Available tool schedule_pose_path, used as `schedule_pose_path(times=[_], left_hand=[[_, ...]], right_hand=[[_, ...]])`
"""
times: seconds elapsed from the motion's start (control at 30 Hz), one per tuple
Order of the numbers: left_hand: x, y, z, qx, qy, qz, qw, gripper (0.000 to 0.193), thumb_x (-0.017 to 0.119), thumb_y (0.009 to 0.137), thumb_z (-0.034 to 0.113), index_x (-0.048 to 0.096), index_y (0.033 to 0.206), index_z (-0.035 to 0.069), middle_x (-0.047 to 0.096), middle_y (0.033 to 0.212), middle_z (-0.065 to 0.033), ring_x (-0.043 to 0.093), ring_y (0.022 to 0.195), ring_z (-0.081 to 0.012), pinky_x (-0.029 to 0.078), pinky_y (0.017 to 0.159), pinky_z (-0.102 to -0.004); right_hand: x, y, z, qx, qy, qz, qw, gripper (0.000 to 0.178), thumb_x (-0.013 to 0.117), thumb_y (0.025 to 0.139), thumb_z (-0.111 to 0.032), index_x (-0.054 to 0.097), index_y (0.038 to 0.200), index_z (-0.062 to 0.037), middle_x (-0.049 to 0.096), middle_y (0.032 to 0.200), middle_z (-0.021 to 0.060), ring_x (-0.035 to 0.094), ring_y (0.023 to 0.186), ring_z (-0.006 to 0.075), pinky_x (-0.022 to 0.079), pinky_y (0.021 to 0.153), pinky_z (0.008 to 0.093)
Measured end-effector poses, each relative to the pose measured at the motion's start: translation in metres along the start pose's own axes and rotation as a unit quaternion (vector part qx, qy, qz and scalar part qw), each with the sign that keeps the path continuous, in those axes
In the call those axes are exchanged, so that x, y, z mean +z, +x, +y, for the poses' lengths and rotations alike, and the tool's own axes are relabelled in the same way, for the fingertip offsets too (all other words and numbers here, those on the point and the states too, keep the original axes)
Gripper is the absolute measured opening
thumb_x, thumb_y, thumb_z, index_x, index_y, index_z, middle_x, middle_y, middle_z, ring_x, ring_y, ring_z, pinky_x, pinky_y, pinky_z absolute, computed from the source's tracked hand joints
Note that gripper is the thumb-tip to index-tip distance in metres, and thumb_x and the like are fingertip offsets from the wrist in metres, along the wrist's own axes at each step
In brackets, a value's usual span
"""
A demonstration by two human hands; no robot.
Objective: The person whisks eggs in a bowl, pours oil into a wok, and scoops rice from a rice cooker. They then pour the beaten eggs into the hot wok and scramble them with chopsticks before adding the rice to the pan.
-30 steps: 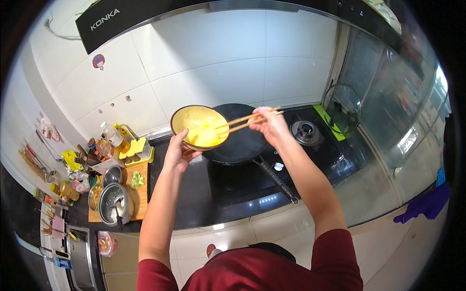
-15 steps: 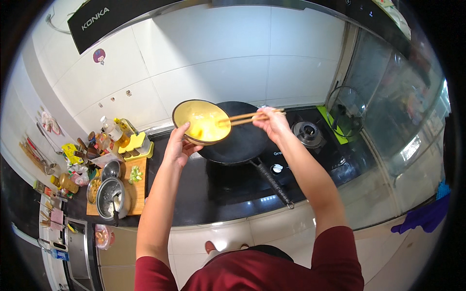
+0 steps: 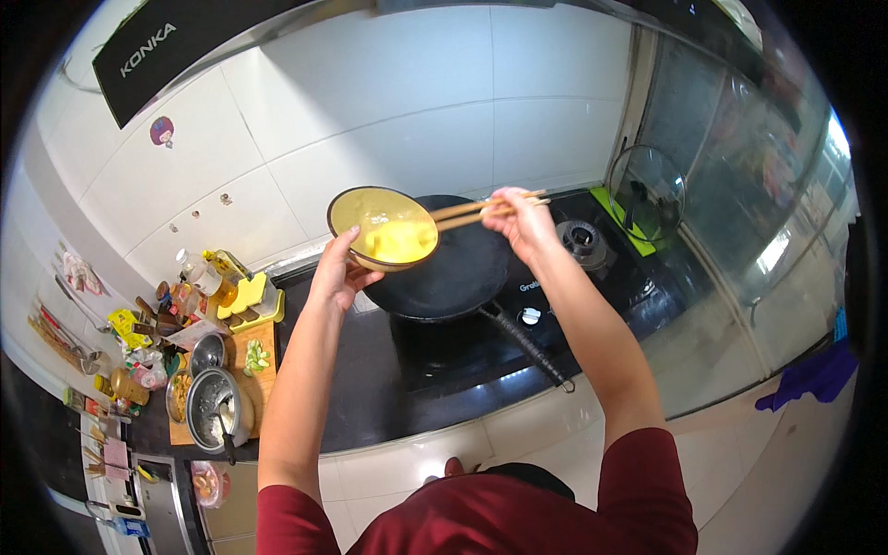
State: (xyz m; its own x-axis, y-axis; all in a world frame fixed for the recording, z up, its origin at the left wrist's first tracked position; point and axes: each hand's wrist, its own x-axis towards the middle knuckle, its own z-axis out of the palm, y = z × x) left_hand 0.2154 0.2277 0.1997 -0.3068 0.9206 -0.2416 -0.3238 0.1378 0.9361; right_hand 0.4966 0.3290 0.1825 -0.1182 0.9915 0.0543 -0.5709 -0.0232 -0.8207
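Observation:
Over the wok's left side, my left hand (image 3: 339, 275) grips a brown-rimmed bowl (image 3: 357, 209), thumb on its rim and fingers beneath. The bowl is tilted, and yellow beaten egg (image 3: 402, 242) lies in its lower part. My right hand (image 3: 524, 226) is closed round a pair of wooden chopsticks (image 3: 462, 214). Their tips are at the bowl's right rim; whether they touch the egg I cannot tell. Below both hands the black wok (image 3: 435, 289) sits on the stove, its wrapped handle (image 3: 525, 342) pointing toward me and to the right. No food shows in the visible part of the wok.
Left of the stove, a wooden board (image 3: 264, 375) carries chopped green pieces (image 3: 256, 357) and a metal pot (image 3: 218, 407) with a dark-handled utensil. Bottles (image 3: 208, 277) and a yellow-lidded seasoning box (image 3: 250, 298) stand behind. At right are a second burner (image 3: 581, 242) and a glass lid (image 3: 649, 192).
My view has shifted slightly. The chopsticks have drawn back from inside the bowl toward its right rim. The bowl stays in my left hand over the wok.

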Motion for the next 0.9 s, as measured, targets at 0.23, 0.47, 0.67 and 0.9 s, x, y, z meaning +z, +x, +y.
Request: schedule_pose_path(times=[0.23,0.47,0.67,0.9], left_hand=[[-0.002,0.012,0.002,-0.012,-0.015,-0.009,1.000,0.063,0.069,0.079,0.044,0.049,0.125,0.006,0.056,0.111,-0.0195,0.056,0.100,-0.0287,0.054,0.075,-0.0399],[0.016,0.007,0.010,0.018,0.017,0.017,1.000,0.062,0.070,0.078,0.044,0.047,0.124,0.010,0.055,0.113,-0.0186,0.057,0.098,-0.0299,0.052,0.076,-0.0412],[0.032,0.013,0.004,0.019,0.037,0.021,0.999,0.063,0.069,0.079,0.042,0.040,0.122,0.006,0.053,0.110,-0.0165,0.060,0.092,-0.0276,0.054,0.073,-0.0405],[0.049,0.021,0.007,0.030,0.063,0.036,0.997,0.073,0.069,0.079,0.042,0.035,0.130,0.002,0.050,0.119,-0.0204,0.057,0.101,-0.0333,0.051,0.081,-0.0478]], right_hand=[[-0.005,0.011,-0.005,-0.036,0.013,0.045,0.998,0.011,0.057,0.090,-0.010,0.058,0.089,0.0003,0.062,0.085,0.0148,0.066,0.074,0.0244,0.060,0.060,0.0341],[-0.010,0.027,-0.006,0.000,-0.030,-0.015,0.999,0.011,0.055,0.091,-0.010,0.058,0.090,0.0002,0.062,0.086,0.0138,0.066,0.078,0.0250,0.059,0.063,0.0360],[-0.021,0.043,-0.007,0.030,-0.055,-0.011,0.998,0.011,0.054,0.092,-0.010,0.058,0.090,-0.0001,0.062,0.087,0.0146,0.066,0.077,0.0253,0.059,0.062,0.0362],[-0.031,0.053,-0.007,0.041,-0.027,-0.021,0.999,0.012,0.054,0.092,-0.011,0.058,0.089,0.0001,0.061,0.088,0.0143,0.066,0.074,0.0244,0.060,0.061,0.0360]])
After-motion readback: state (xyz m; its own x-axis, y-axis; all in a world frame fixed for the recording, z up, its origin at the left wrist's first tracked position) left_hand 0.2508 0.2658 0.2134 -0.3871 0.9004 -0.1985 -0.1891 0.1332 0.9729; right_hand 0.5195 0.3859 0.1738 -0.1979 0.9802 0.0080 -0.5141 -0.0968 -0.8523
